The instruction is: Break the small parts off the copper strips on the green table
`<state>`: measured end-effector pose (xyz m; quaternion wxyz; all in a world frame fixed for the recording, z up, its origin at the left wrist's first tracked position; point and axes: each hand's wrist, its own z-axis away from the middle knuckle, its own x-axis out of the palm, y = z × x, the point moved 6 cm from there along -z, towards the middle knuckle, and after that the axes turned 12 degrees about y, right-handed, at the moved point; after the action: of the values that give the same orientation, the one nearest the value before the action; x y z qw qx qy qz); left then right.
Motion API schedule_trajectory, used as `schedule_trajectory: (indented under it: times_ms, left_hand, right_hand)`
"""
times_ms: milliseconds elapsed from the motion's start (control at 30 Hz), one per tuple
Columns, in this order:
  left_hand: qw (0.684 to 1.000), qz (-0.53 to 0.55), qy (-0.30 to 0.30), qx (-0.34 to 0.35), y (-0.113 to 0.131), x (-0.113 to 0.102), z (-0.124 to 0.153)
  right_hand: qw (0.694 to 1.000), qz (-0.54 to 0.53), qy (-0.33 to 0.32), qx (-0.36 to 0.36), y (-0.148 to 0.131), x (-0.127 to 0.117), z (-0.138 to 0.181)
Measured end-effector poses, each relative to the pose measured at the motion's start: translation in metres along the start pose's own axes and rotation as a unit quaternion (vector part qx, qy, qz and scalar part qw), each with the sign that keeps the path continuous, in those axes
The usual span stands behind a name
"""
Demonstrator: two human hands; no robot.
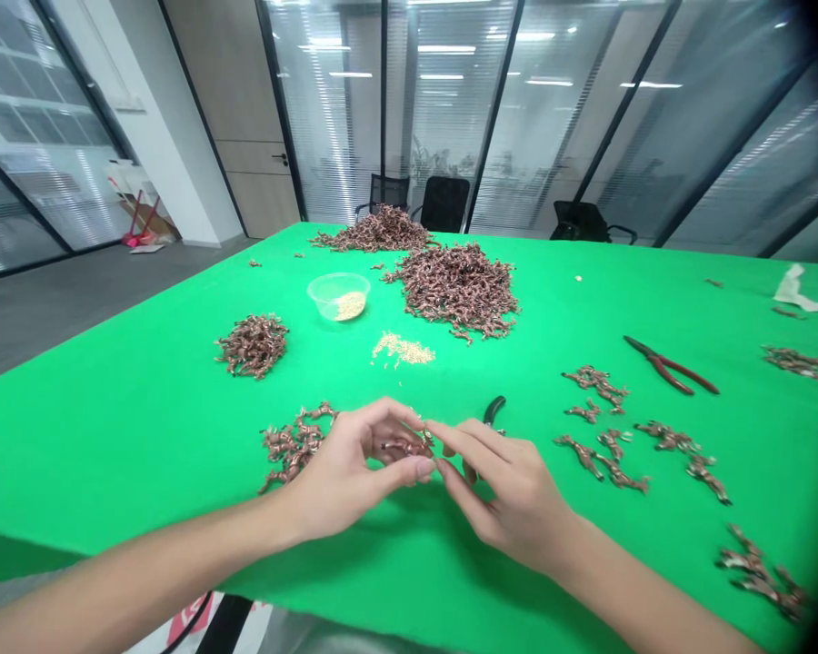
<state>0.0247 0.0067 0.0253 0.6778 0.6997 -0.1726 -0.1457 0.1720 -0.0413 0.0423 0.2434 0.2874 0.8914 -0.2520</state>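
Note:
My left hand (354,468) is closed round a small brown figure (404,447), which looks animal-shaped and lies between the thumb and curled fingers. Right at its fingertips, my right hand (501,486) has thumb and index finger brought together; what they pinch, if anything, is too small to name. A loose group of similar brown figures (290,450) lies beside my left hand, partly covered by it. Behind my right hand shows the dark curved handle of a tool (494,411). Tiny pale-gold pieces (404,350) are scattered beyond my hands.
On the green cloth (143,436) stands a see-through plastic bowl (339,295) with more gold pieces. Large piles of brown figures (458,286) lie farther back, a smaller pile (252,345) at left. Red-handled pliers (672,365) and several figures (613,463) lie at right, near white tissue (801,291).

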Motion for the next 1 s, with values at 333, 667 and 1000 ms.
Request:
schedule_trajectory:
  times_ms: [333,667,1000]
  left_hand:
    - [1.000,0.007,0.008,-0.016,-0.0039,-0.0003,-0.0013]
    - [1.000,0.025,-0.013,-0.014,-0.0039,0.0035,-0.0019]
    - [1.000,-0.002,-0.002,0.003,-0.0036,-0.0005,-0.0045]
  right_hand:
    - [0.999,-0.005,0.023,-0.036,-0.0006,0.0011,0.0049]
    - [0.998,-0.009,0.047,-0.048,-0.0026,-0.0010,0.0005]
    - [0.998,0.015,0.062,0.023,0.0056,-0.0016,0.0017]
